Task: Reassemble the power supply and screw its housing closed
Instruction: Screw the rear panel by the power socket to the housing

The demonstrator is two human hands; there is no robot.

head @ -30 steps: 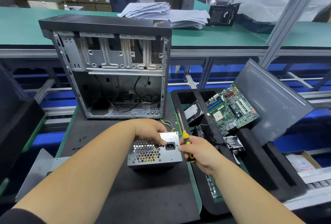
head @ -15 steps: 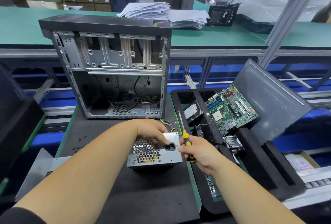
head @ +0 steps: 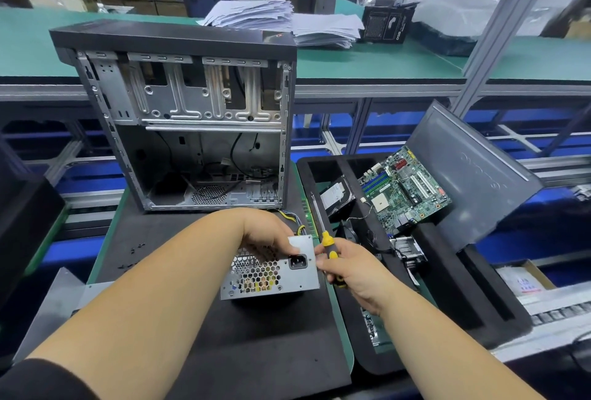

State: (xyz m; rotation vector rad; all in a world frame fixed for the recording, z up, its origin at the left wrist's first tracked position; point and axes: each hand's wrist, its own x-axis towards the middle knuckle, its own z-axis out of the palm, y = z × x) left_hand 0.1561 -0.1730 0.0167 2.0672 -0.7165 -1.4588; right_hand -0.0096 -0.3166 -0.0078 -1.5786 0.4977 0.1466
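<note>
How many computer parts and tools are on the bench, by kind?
Power supply: 1
Screwdriver: 1
Computer case: 1
Motherboard: 1
Hard drive: 1
Side panel: 1
Total: 6

We see a power supply (head: 271, 275) of dull grey sheet metal with perforated grille, a matt black foam mat (head: 256, 335), a screwdriver (head: 329, 255) with glossy yellow-black plastic handle, bare stamped steel inside the computer case (head: 198, 105)
</note>
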